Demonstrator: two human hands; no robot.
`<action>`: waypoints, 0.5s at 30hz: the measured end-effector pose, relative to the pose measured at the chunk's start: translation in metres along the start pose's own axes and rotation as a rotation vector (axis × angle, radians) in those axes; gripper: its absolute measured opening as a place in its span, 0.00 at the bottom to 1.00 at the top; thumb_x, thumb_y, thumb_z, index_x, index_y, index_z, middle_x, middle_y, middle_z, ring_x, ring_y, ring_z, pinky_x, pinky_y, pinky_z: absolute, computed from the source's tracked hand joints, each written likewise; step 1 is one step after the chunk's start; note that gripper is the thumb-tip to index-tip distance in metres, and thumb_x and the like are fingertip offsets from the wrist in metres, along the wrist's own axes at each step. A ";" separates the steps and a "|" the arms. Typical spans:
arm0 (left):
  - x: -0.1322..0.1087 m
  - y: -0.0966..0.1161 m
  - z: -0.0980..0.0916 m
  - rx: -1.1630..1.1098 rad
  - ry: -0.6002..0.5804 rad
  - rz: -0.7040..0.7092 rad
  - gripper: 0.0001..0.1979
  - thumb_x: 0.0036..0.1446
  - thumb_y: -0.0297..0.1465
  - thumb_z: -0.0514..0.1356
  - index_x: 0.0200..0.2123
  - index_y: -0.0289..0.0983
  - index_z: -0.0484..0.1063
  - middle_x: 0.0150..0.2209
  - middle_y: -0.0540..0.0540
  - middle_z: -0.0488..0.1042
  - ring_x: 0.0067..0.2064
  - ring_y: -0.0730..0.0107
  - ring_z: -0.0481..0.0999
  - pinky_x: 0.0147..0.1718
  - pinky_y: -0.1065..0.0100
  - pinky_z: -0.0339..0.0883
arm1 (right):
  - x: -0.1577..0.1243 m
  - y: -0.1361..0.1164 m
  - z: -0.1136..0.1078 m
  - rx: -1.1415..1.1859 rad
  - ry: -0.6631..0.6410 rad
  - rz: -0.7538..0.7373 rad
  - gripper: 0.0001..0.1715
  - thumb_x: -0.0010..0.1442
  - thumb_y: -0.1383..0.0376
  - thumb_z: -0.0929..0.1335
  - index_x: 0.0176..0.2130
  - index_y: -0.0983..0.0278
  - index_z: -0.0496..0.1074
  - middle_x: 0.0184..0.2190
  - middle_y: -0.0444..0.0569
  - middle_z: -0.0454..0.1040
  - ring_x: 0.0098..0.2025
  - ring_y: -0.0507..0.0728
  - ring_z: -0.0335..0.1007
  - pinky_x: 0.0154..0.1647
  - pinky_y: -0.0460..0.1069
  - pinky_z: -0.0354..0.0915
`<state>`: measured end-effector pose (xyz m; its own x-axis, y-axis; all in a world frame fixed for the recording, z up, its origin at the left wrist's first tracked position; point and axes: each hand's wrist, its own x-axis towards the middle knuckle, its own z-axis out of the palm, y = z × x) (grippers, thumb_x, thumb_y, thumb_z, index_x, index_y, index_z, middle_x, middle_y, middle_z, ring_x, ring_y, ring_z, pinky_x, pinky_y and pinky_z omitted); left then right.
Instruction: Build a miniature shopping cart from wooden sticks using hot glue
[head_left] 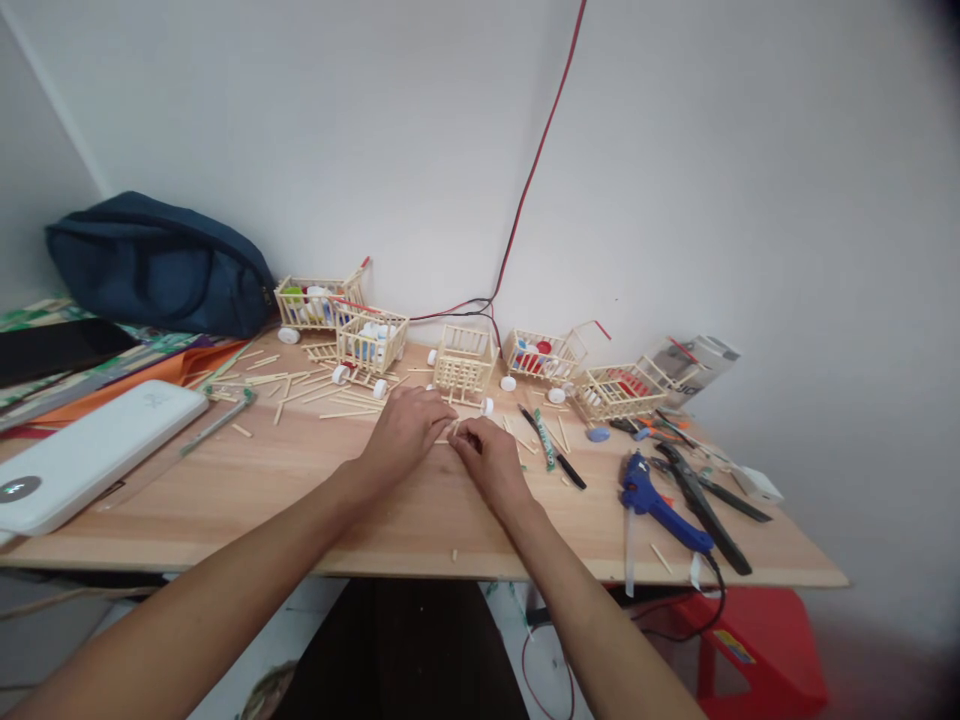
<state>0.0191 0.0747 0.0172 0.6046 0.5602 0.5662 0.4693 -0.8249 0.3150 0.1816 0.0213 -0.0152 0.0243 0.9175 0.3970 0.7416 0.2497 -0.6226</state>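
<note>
My left hand (409, 425) and my right hand (491, 458) meet at the middle of the wooden table, fingertips almost touching. Both are closed in a pinch around thin pale wooden sticks (442, 441), mostly hidden by the fingers. Just beyond them stands a small stick-built cart (465, 368) with white wheels. More little carts line the wall: one (371, 340) and another (319, 303) on the left, one (541, 357) and another (622, 390) on the right, with small colored items inside. Loose sticks (349, 402) lie scattered left of my hands.
Right of my hands lie a craft knife (570, 470), a blue glue gun (664, 505) and black-handled cutters (705, 510). A white power bank (97, 450) and blue bag (161, 265) occupy the left side. A red stool (772, 650) stands below the table's right edge.
</note>
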 end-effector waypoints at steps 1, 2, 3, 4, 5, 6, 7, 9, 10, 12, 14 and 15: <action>0.000 0.000 0.000 -0.001 -0.002 -0.002 0.08 0.59 0.28 0.57 0.34 0.36 0.77 0.32 0.45 0.77 0.38 0.63 0.73 0.40 0.61 0.59 | 0.000 0.000 0.000 -0.001 0.001 -0.001 0.07 0.57 0.67 0.66 0.27 0.62 0.70 0.26 0.43 0.68 0.30 0.53 0.63 0.33 0.46 0.56; 0.000 0.000 0.001 -0.002 -0.002 -0.003 0.08 0.59 0.28 0.57 0.34 0.36 0.77 0.32 0.45 0.77 0.38 0.63 0.73 0.40 0.62 0.59 | 0.000 0.001 0.000 0.000 0.003 -0.003 0.06 0.57 0.67 0.66 0.27 0.62 0.70 0.26 0.43 0.69 0.30 0.53 0.63 0.33 0.46 0.56; 0.000 -0.001 0.001 -0.002 -0.002 -0.004 0.08 0.59 0.28 0.57 0.34 0.36 0.77 0.32 0.46 0.77 0.38 0.63 0.73 0.40 0.62 0.59 | 0.000 0.001 0.001 0.001 0.005 -0.003 0.06 0.57 0.67 0.66 0.27 0.62 0.70 0.26 0.43 0.69 0.30 0.53 0.63 0.33 0.46 0.56; 0.000 -0.001 0.001 -0.001 -0.001 -0.004 0.08 0.59 0.28 0.58 0.34 0.36 0.77 0.32 0.46 0.77 0.38 0.63 0.73 0.40 0.62 0.59 | 0.000 0.001 0.001 0.004 0.008 -0.002 0.06 0.57 0.67 0.66 0.27 0.62 0.70 0.26 0.43 0.69 0.30 0.53 0.63 0.33 0.46 0.55; 0.000 -0.001 0.002 0.001 0.000 -0.004 0.08 0.59 0.27 0.58 0.34 0.36 0.77 0.32 0.46 0.77 0.39 0.63 0.73 0.40 0.62 0.59 | 0.000 0.001 0.001 0.006 0.010 0.000 0.06 0.57 0.67 0.66 0.27 0.62 0.70 0.26 0.43 0.69 0.30 0.52 0.63 0.33 0.46 0.55; 0.000 -0.002 0.002 0.002 0.002 -0.003 0.08 0.59 0.27 0.58 0.34 0.37 0.77 0.32 0.46 0.77 0.39 0.63 0.73 0.40 0.62 0.59 | 0.000 0.002 0.001 0.008 0.011 0.003 0.07 0.57 0.67 0.66 0.27 0.62 0.70 0.26 0.43 0.69 0.30 0.52 0.63 0.32 0.46 0.55; 0.000 -0.002 0.003 0.002 0.004 -0.002 0.08 0.59 0.27 0.58 0.34 0.37 0.77 0.33 0.46 0.77 0.39 0.63 0.73 0.41 0.62 0.59 | 0.000 0.002 0.001 0.008 0.012 0.005 0.07 0.57 0.67 0.66 0.27 0.62 0.70 0.26 0.43 0.69 0.30 0.52 0.63 0.32 0.46 0.55; 0.000 -0.002 0.003 0.001 0.005 0.000 0.07 0.59 0.27 0.58 0.34 0.37 0.77 0.33 0.46 0.77 0.39 0.63 0.73 0.41 0.62 0.59 | 0.000 0.002 0.002 0.005 0.013 0.003 0.07 0.57 0.67 0.66 0.27 0.62 0.70 0.26 0.43 0.69 0.30 0.52 0.63 0.32 0.46 0.55; 0.000 -0.002 0.003 -0.001 0.005 0.000 0.07 0.59 0.27 0.58 0.34 0.37 0.77 0.33 0.46 0.77 0.39 0.64 0.72 0.42 0.62 0.59 | 0.000 0.002 0.002 0.005 0.014 0.000 0.07 0.57 0.67 0.66 0.27 0.62 0.70 0.26 0.43 0.68 0.29 0.52 0.63 0.32 0.46 0.55; 0.000 -0.001 0.002 -0.005 0.002 -0.004 0.07 0.59 0.27 0.58 0.34 0.37 0.77 0.33 0.46 0.77 0.39 0.63 0.73 0.41 0.62 0.59 | 0.000 0.003 0.002 0.007 0.014 -0.004 0.07 0.57 0.67 0.66 0.27 0.61 0.70 0.25 0.43 0.68 0.29 0.52 0.63 0.32 0.46 0.55; 0.000 -0.001 0.002 -0.009 0.001 -0.007 0.07 0.59 0.27 0.58 0.34 0.36 0.78 0.32 0.46 0.77 0.39 0.63 0.73 0.41 0.62 0.59 | 0.000 0.003 0.002 0.010 0.014 -0.006 0.07 0.57 0.67 0.66 0.27 0.61 0.70 0.26 0.43 0.68 0.30 0.52 0.63 0.32 0.46 0.55; -0.001 -0.001 0.002 -0.010 0.001 -0.006 0.07 0.59 0.27 0.58 0.34 0.36 0.78 0.32 0.46 0.77 0.39 0.63 0.73 0.41 0.62 0.59 | 0.000 0.003 0.002 0.011 0.014 -0.005 0.07 0.57 0.67 0.66 0.27 0.61 0.70 0.26 0.43 0.68 0.30 0.52 0.63 0.32 0.46 0.55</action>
<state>0.0195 0.0756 0.0148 0.6015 0.5649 0.5649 0.4663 -0.8224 0.3259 0.1824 0.0226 -0.0185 0.0299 0.9118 0.4096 0.7342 0.2580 -0.6280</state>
